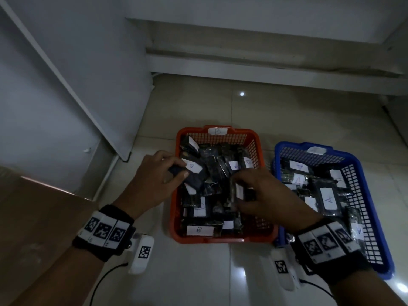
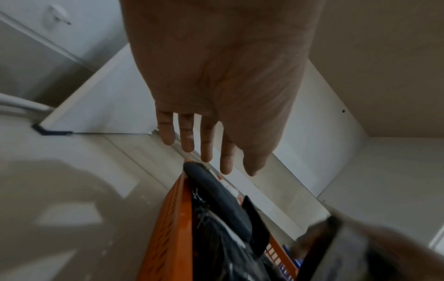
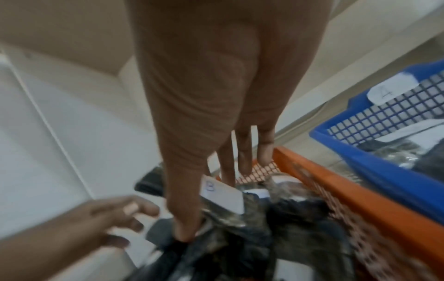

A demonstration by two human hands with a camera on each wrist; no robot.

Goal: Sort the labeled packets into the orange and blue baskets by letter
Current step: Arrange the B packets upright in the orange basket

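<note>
— Starting at the rims: where do the two baskets sit?

— The orange basket (image 1: pixel 209 240) stands on the tiled floor (image 1: pixel 220 272), with the blue basket (image 1: pixel 373 215) just beside it on the right. Their near corners come so close that I cannot tell if they touch. The orange one carries a B tag on its far rim, the blue one an A tag.

— And the hands?

— The right hand (image 1: pixel 267 195) is over the middle of the orange basket. It pinches a dark packet (image 1: pixel 239 191) with a white label on it, held on edge above the pile. The right wrist view shows a B on that label. The left hand (image 1: pixel 152 180) is at the orange basket's left rim, its fingers (image 2: pixel 187 136) straight and relaxed in the left wrist view. A B-labelled packet (image 1: pixel 194 173) lies just at their tips, across the rim; I cannot tell if they touch it.

— How full are they?

— Both hold heaps of dark packets, B labels in the orange, A labels in the blue.

— Room to move?

— Bare tile lies ahead of the baskets up to a low step (image 1: pixel 265 69). A white panel (image 1: pixel 88 96) closes the left side, and a brown box (image 1: pixel 44 206) sits under the left forearm.
</note>
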